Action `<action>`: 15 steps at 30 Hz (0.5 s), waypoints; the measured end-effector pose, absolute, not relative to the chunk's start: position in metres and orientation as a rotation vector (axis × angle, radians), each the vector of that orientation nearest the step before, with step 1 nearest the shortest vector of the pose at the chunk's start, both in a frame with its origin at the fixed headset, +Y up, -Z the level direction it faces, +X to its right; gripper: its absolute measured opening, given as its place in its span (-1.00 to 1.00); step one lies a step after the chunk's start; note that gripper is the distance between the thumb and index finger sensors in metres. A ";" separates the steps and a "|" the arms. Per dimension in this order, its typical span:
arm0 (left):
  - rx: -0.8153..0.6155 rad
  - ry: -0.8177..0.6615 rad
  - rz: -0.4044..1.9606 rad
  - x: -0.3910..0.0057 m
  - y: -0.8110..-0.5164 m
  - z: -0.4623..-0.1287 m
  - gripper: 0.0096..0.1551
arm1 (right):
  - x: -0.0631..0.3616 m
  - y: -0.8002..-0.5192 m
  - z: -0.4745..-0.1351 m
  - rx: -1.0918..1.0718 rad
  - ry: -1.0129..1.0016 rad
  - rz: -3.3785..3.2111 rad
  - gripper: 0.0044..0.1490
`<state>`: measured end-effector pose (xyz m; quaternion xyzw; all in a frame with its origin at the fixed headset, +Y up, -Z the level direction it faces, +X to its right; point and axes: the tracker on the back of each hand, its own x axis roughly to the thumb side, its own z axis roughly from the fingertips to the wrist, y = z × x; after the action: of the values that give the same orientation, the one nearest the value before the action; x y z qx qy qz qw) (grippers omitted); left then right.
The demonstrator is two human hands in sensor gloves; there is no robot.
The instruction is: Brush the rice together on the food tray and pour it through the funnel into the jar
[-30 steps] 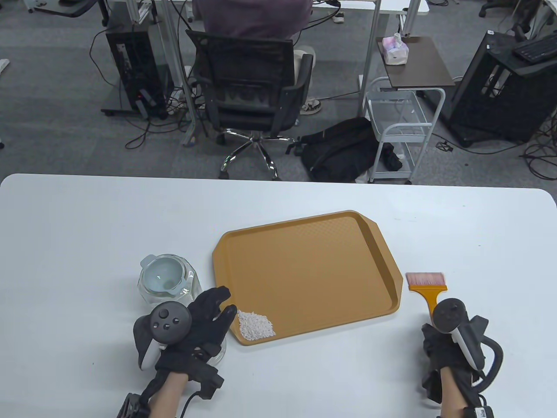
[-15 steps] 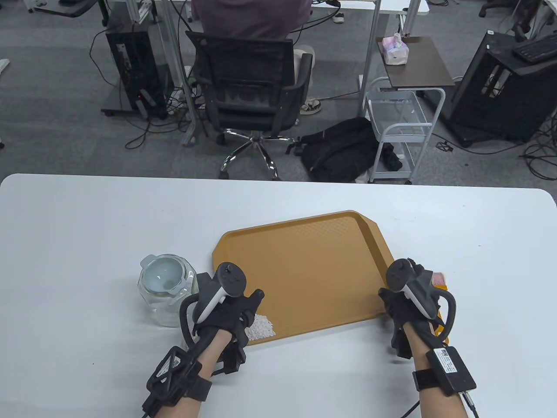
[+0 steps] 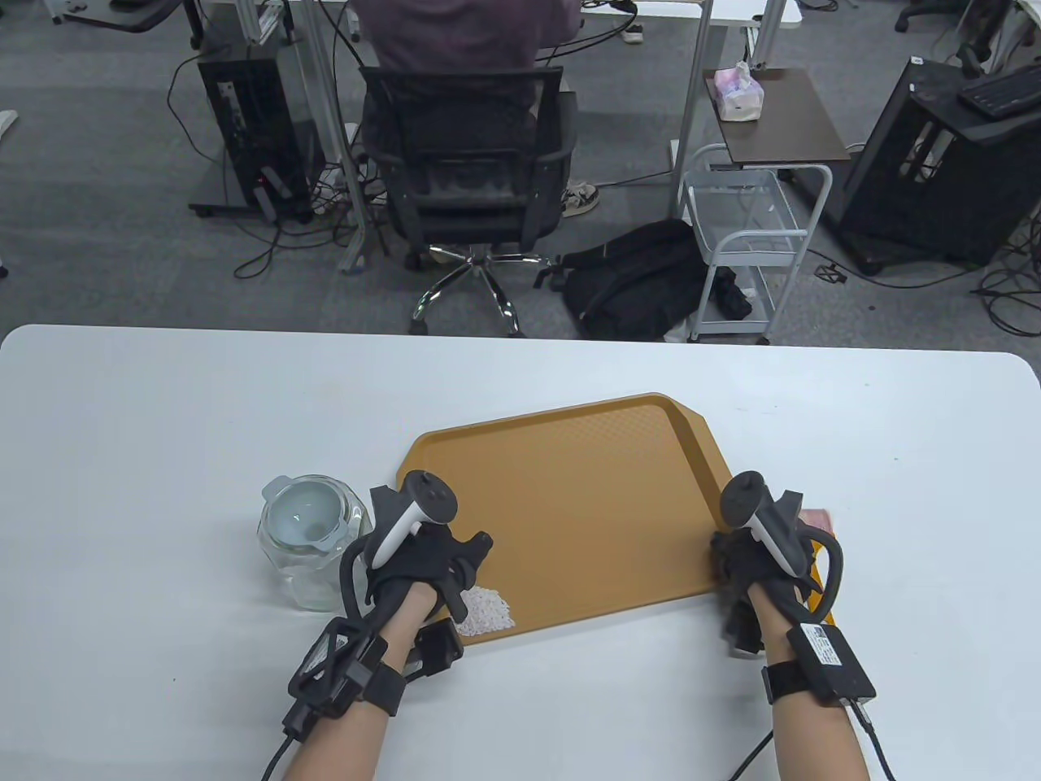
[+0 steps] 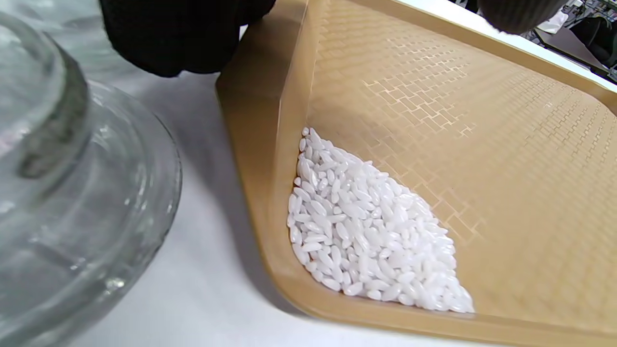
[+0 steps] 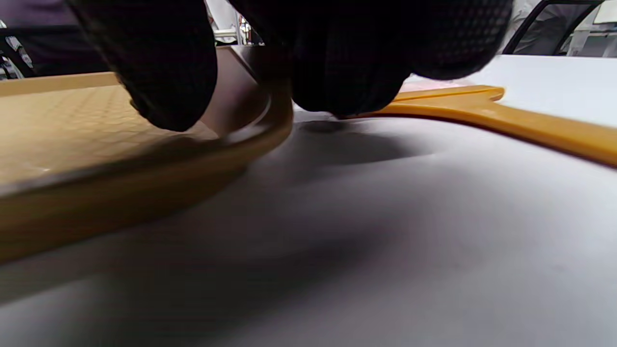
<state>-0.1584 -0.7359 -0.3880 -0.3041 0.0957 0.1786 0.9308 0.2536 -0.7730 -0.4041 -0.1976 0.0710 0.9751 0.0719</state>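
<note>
The orange-brown food tray (image 3: 585,504) lies flat on the table, with a small pile of white rice (image 3: 485,610) in its near-left corner. My left hand (image 3: 443,565) grips the tray's left rim just above the rice (image 4: 371,231); its fingers (image 4: 183,33) sit outside the rim. My right hand (image 3: 732,561) grips the right rim, thumb (image 5: 159,62) inside the tray (image 5: 144,193) and fingers (image 5: 347,62) outside. The glass jar (image 3: 313,545) with the pale funnel (image 3: 301,517) in its mouth stands left of the tray. The brush (image 5: 506,120) lies on the table beside my right hand.
The jar (image 4: 72,193) stands a short gap from the tray's left rim. Only the brush's pink bristles (image 3: 817,518) show past my right hand. The white table (image 3: 163,407) stretches left, right and behind the tray. Beyond its far edge is an office chair (image 3: 472,163).
Both hands have moved in from the table's near side to the tray's left and right rims and taken hold. The brush stays on the table. The tray has not visibly shifted.
</note>
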 end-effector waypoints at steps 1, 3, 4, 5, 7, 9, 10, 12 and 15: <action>-0.610 0.219 0.378 -0.159 -0.738 -0.388 0.14 | 0.255 -0.774 -0.405 -0.595 0.216 2.911 0.05; -0.619 0.218 0.346 -0.156 -0.741 -0.389 0.14 | 0.256 -0.775 -0.406 -0.601 0.219 2.892 0.02; -0.634 0.221 0.316 -0.154 -0.743 -0.389 0.15 | 0.257 -0.775 -0.407 -0.606 0.212 2.886 0.00; -0.639 0.222 0.304 -0.153 -0.743 -0.390 0.15 | 0.258 -0.775 -0.407 -0.608 0.224 2.880 0.00; -0.629 0.237 0.286 -0.151 -0.743 -0.392 0.13 | 0.259 -0.776 -0.408 -0.604 0.231 2.852 0.00; -0.619 0.241 0.285 -0.151 -0.744 -0.392 0.12 | 0.259 -0.777 -0.408 -0.599 0.227 2.846 -0.02; -0.636 0.241 0.297 -0.152 -0.745 -0.392 0.12 | 0.259 -0.777 -0.408 -0.597 0.224 2.846 -0.03; -0.660 0.238 0.350 -0.154 -0.746 -0.391 0.12 | 0.260 -0.776 -0.410 -0.598 0.222 2.831 -0.04; -0.682 0.225 0.432 -0.154 -0.745 -0.388 0.12 | 0.269 -0.778 -0.411 -0.611 0.161 2.761 -0.07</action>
<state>-0.1539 -0.7449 -0.3882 -0.3313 0.1093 0.2098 0.9134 0.2691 -0.7783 -0.4112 -0.2133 0.0562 0.9632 0.1537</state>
